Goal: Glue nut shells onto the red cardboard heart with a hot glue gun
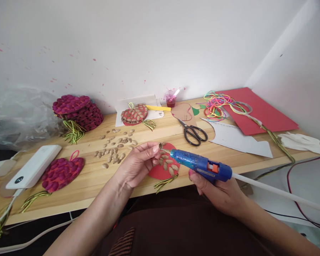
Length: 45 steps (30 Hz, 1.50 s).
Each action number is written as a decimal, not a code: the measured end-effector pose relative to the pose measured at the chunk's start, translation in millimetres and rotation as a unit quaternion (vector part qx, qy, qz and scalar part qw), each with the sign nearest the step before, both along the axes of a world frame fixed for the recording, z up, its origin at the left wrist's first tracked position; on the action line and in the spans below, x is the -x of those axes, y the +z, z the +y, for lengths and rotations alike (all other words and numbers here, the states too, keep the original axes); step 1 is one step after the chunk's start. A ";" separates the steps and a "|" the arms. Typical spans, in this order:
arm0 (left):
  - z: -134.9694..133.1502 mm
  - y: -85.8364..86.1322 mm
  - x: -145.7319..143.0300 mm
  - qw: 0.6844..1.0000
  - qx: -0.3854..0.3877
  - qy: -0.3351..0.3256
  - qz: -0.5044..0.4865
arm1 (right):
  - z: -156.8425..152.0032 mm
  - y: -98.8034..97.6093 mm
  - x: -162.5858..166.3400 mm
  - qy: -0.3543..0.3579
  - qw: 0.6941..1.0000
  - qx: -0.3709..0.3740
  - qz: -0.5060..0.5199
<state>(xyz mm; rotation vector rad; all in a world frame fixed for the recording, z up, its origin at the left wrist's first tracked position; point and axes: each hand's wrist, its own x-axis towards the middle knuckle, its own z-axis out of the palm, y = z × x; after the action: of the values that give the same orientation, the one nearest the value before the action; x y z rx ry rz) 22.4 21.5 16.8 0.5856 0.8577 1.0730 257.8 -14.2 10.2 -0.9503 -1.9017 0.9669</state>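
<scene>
My right hand (221,193) is wrapped round a blue hot glue gun (200,164), its nozzle pointing left. Pinched between the thumb and fingers of my left hand (138,160) is a peanut shell (160,145), right by the nozzle tip. Below both hands lies a red card cutout (156,173), partly covered by my left hand and the gun. Several peanut shells (171,168) sit on it in a leaf-like pattern, and a green-yellow tassel (165,182) hangs from its lower edge. Loose peanut shells (114,151) are scattered on the wooden table, left of my left hand.
Black scissors (193,133), a shell-covered ornament (134,114), and a cup of red liquid (171,99) are towards the back. Purple ornaments (77,110) are stacked left, near a white power bank (33,167). Tangled cords (216,105) and red card sheets (264,110) lie right.
</scene>
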 end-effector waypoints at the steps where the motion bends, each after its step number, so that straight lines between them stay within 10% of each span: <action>1: 0.2 0.1 0.0 1.000 0.001 0.000 0.000 | 0.1 -0.3 -0.1 -0.001 1.000 -0.001 0.000; 24: 2.6 0.3 -2.4 1.000 0.007 0.000 0.019 | 0.1 -11.3 -4.5 -0.050 0.999 -0.007 -0.015; 32: 19.9 0.8 9.8 0.983 -0.072 0.000 0.166 | 8.9 -13.9 -1.0 -0.103 0.961 0.191 0.169; 45: 46.5 -15.9 -5.4 0.624 -0.410 -0.089 0.659 | 35.7 -22.4 9.6 -0.106 0.831 0.425 0.343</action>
<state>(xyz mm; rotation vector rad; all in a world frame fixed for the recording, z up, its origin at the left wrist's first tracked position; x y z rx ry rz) 27.8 67.9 0.9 2.3847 1.4587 0.6485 248.2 21.5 -12.2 -1.0479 -0.7036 1.7722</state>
